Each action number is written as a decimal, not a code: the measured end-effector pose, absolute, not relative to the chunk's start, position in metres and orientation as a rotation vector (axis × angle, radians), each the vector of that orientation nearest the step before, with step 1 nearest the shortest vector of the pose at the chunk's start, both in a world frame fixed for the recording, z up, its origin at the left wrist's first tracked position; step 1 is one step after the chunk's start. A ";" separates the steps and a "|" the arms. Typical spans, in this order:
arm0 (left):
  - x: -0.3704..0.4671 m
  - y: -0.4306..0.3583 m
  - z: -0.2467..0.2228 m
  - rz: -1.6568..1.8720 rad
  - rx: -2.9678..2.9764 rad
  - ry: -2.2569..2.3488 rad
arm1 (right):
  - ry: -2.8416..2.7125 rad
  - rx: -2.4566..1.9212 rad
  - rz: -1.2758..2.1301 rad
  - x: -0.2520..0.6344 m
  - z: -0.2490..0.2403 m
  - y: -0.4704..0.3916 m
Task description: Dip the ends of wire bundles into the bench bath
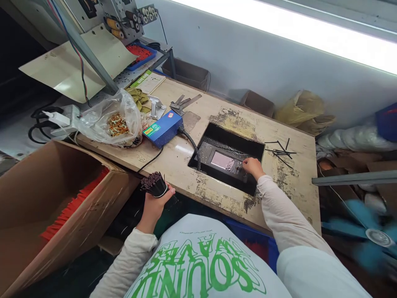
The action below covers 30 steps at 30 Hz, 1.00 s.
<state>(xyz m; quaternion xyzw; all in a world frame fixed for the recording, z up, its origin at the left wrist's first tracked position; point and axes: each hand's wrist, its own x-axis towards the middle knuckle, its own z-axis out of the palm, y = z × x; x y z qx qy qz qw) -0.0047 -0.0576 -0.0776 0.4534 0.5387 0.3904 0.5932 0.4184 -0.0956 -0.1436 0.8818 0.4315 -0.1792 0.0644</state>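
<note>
The left hand (pixel 155 207) is closed around an upright bundle of thin black sticks with brownish-purple tips (pixel 154 185), bound by a pale band and held just off the near edge of the pale, worn wooden tabletop (pixel 305 176). The right hand (pixel 252 166) reaches into a dark rectangular recess (pixel 228 133) cut into the tabletop's right half, its thumb and fingers nearly together at the right end of a pinkish, shiny rectangular plate (pixel 221 159); whether they pinch something small cannot be told. Between the recess and the right edge, loose thin black sticks (pixel 282 146) lie crossed over one another. Left of the recess sits a blue box with a green label (pixel 166 129), a black ribbed cable (pixel 191 141) running from it into the recess. Beside that box, toward the left end, stands an open clear plastic bag (pixel 93 126) of orange and whitish bits. A grey metal tool with a flat bar (pixel 191 100) lies near the far edge. Below the near left corner, an open brown cardboard box (pixel 102 203) contains red pieces.
</note>
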 end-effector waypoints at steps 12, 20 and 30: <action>-0.011 -0.057 -0.065 0.904 1.039 1.221 | 1.413 2.751 -0.376 0.419 -0.114 -0.082; 0.000 -0.057 -0.050 0.955 0.674 1.081 | 1.940 3.453 -0.970 0.337 -0.109 0.039; -0.007 -0.046 -0.048 0.955 0.385 0.930 | 2.101 3.224 -0.793 0.256 -0.091 0.077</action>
